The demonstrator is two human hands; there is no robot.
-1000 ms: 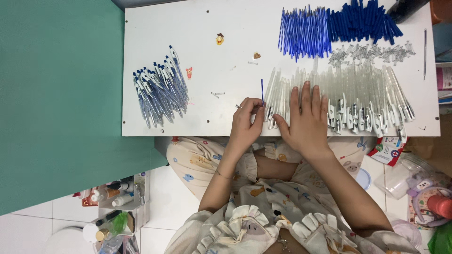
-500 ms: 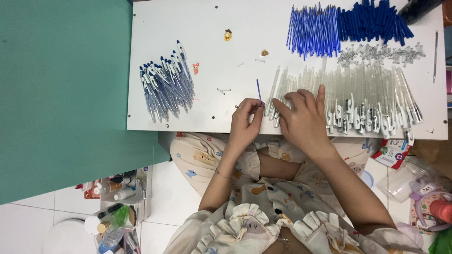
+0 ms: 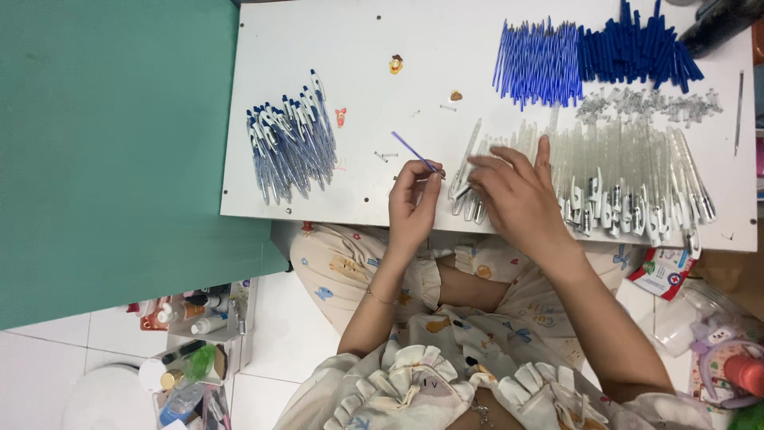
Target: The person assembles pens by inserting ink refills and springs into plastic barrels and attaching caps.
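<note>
Blue ink refill [image 3: 412, 150], thin as a straw, is pinched at its near end btwn thumb & fingertips of the left hand [image 3: 413, 209], so that hand is closed on it; refill's long axis runs diagonally up & away to the left from the pinch, far tip free above the white tabletop [image 3: 414, 48]. Right hand [image 3: 517, 199] sits just beside, to the right, palm down w/ fingers spread & curled over the near ends of the clear pen barrels [image 3: 605, 179]; fingertips touch the leftmost barrels, but can't tell if any one barrel is actually gripped. Barrels lie side by side in a wide row, long axes pointing away from the person, clip ends toward the table's near edge. So refill is in the left hand, barrels lie to its right, under & beyond the right hand, which is the nearer one to them; the two hands are almost touching. Further out: heap of loose blue refills [image 3: 537, 62] at the far side, darker blue pen parts [image 3: 637, 48] next to it, small clear bits [image 3: 645, 103] below those. Well apart on the left, a pile of finished pens [image 3: 290, 139]. Green surface [image 3: 111, 143] borders the table on the left.
</note>
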